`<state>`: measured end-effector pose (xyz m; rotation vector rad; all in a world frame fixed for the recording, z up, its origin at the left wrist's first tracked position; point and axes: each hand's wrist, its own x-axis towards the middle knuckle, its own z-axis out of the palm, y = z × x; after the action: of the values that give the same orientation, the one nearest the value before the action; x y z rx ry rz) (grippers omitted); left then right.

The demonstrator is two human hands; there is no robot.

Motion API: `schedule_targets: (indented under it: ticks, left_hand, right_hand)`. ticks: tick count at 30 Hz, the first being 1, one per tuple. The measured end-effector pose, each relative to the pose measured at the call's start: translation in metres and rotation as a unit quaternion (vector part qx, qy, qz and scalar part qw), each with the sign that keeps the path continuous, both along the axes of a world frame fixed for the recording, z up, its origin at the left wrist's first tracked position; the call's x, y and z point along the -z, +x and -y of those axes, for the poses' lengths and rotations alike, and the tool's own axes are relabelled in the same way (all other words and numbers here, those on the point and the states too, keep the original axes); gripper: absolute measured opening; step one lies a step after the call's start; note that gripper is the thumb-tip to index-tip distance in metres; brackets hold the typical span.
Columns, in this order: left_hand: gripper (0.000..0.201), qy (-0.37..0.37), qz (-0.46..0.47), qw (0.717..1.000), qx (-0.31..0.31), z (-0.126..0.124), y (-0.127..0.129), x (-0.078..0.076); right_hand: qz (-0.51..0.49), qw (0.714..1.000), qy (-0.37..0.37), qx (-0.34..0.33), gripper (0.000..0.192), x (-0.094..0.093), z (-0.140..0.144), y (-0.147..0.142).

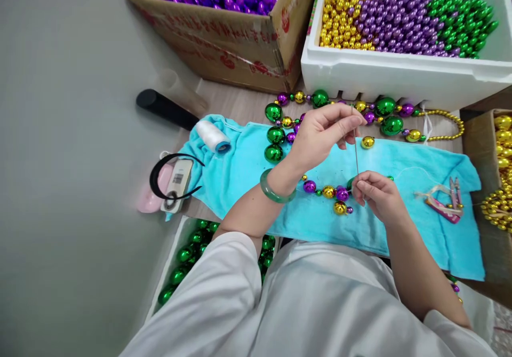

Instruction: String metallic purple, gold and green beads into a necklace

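Centrally: thin needle-like rod [356,154] over blue towel [248,159] | prob. light, stiff, slick; best pinched nr ends | L hand [320,135]: fingertips closed round upper end | R hand [376,191]: same, lower end | bead strand [328,191] just beside, on towel | white box [400,73] w/ beads beyond

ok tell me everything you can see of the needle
The needle is long, thin and straight, and looks like dull grey metal. Pinched near the top by the left hand and lower down by the right hand, it appears nearly upright in the picture, over the blue towel. Its lower tip is hidden.
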<state>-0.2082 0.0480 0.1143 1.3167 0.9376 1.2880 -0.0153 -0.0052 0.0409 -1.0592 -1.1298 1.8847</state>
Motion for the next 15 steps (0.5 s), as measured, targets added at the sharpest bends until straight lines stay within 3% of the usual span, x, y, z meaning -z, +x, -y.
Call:
schedule_targets:
  ticks: [4,8,11,15]
  left_hand:
    - [0.030,0.036,-0.092,0.994,-0.050,-0.043,-0.018,0.007]
    - [0.016,0.135,-0.287,0.933,-0.173,-0.134,-0.037,0.004]
    - [0.013,0.103,-0.393,0.899,-0.166,-0.198,-0.039,0.002]
    - [0.012,0.025,-0.406,0.903,-0.141,-0.244,-0.028,0.010]
  right_hand:
    - [0.001,0.999,0.006,0.042,0.024,-0.006,0.000,0.006]
    - [-0.001,0.998,0.051,0.039,0.024,-0.010,0.001,0.012]
    - [-0.002,0.997,0.069,0.046,0.023,-0.006,0.003,0.014]
    - [-0.029,0.993,0.050,0.099,0.018,-0.006,0.000,0.015]
